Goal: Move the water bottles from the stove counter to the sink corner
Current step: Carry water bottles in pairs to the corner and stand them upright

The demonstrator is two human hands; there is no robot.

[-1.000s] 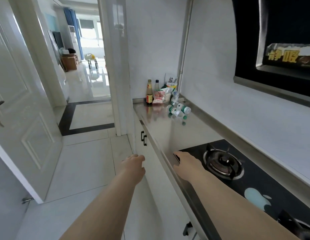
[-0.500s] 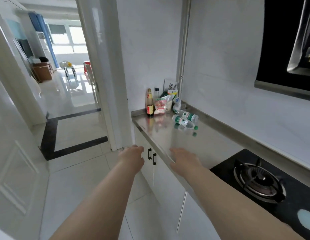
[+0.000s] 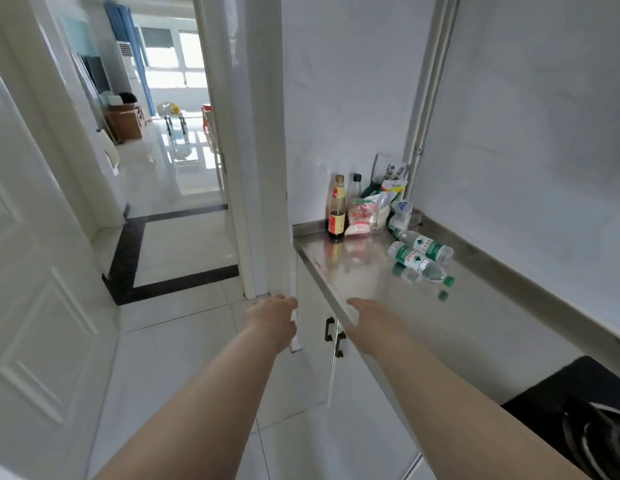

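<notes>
Two clear water bottles with green labels lie on their sides on the steel counter, near the back wall. The nearer bottle has its green cap pointing right; the farther bottle lies just behind it. My right hand hovers over the counter's front edge, well short of the bottles, holding nothing, fingers pointing forward. My left hand hangs in front of the cabinet's end, left of the counter, also holding nothing. Its fingers are curled away from me, so I cannot see them.
A dark sauce bottle, a clear bottle and several food packets crowd the counter's far corner. The black stove is at the lower right. Cabinet doors with black handles sit below. A doorway opens on the left.
I have moved forward along the counter; the stove has slid to the lower right and the bottles are closer. Both hands stay stretched forward and hold nothing.
</notes>
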